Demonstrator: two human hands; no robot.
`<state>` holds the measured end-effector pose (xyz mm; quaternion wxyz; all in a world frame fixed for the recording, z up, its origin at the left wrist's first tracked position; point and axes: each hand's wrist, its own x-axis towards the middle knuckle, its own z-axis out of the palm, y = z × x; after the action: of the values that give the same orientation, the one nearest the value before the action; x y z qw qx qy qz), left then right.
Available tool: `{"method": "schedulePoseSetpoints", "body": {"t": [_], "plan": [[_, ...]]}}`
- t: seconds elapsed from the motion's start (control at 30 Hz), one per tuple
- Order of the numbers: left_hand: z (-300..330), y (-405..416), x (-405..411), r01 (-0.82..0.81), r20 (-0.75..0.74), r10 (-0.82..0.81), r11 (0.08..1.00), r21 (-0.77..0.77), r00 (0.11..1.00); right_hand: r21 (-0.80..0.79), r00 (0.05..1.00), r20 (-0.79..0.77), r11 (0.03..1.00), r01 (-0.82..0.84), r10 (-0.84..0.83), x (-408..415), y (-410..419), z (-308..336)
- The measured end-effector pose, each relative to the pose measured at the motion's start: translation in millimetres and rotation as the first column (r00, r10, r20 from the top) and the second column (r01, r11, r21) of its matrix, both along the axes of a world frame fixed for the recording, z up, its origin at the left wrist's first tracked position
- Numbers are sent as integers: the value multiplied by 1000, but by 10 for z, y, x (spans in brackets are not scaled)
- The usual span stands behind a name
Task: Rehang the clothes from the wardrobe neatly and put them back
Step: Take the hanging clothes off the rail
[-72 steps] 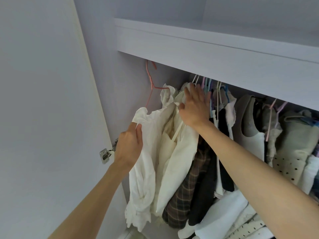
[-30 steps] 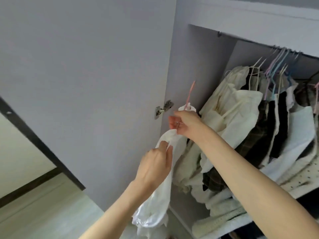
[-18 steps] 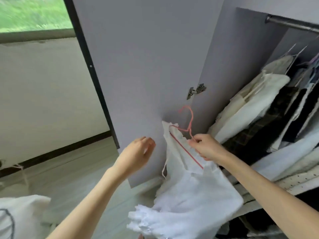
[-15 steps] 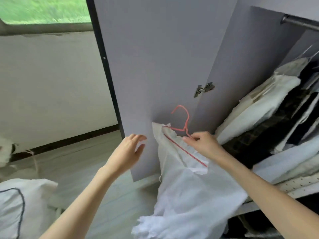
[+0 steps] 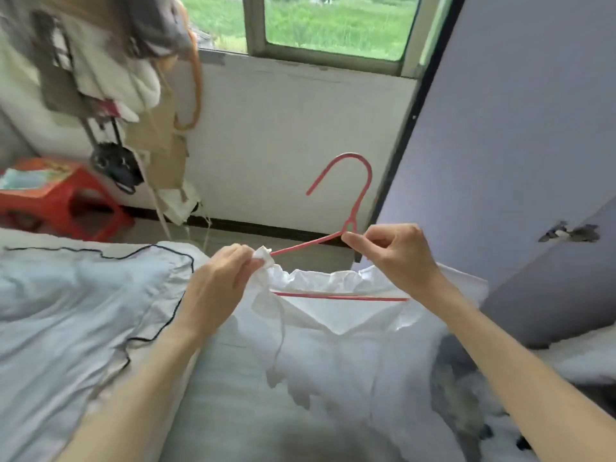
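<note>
A white ruffled garment (image 5: 340, 355) hangs loosely on a pink wire hanger (image 5: 358, 201) held in front of me above the bed. My right hand (image 5: 396, 258) pinches the hanger at its neck, just under the hook. My left hand (image 5: 223, 281) pinches the garment's left shoulder ruffle at the end of the hanger's left arm. The hanger's bottom bar shows inside the neckline. The garment's lower part drapes down onto the bed.
A pale blue pillow (image 5: 76, 311) with dark piping lies on the bed at left. The lilac wardrobe door (image 5: 520, 135) stands open at right. A red stool (image 5: 56, 201) and hanging bags and clothes (image 5: 100, 68) are at the left; a window (image 5: 333, 25) is ahead.
I have turned from the wardrobe toward the bed and window, carrying the hanger with the white garment. My left hand, free before, now pinches the garment's shoulder.
</note>
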<state>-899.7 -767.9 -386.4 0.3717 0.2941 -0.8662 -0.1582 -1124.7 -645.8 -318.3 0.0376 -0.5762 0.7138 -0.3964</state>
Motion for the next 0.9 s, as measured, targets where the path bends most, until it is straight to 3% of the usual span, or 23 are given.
{"method": "schedulePoseSetpoints", "body": {"t": [0.17,0.23,0.37,0.47,0.6,0.67,0.73,0.8,0.9], "plan": [[89,-15,925,-379,-101,388,920,100,916,-90,951,-268,979,-184,154,663,-799,64],[117,-1,1289,-536,-109,543,839,92,832,-122,947,-265,968,-221,182,918,-1131,44],[160,176,1931,-737,-151,746,665,120,649,28,923,-188,941,-338,337,1408,-1611,-62],[233,313,2267,-876,-171,869,479,61,464,65,812,-140,823,-564,567,1752,-1831,-111],[286,584,2533,-975,-164,964,219,44,209,-19,624,-212,635,-772,752,2146,-2085,-122],[382,566,2568,-973,-187,961,219,68,203,-76,645,-288,654,-752,708,2259,-2253,-89],[560,796,2944,-999,-230,973,-6,33,-14,-175,531,-307,502,-847,790,2982,-2393,105],[673,735,3031,-1000,-242,970,-1,8,-3,-222,591,-320,548,-806,740,3130,-2537,170],[900,598,3263,-997,-269,962,-63,-33,-52,-338,633,-345,538,-772,693,3433,-2716,359]]}}
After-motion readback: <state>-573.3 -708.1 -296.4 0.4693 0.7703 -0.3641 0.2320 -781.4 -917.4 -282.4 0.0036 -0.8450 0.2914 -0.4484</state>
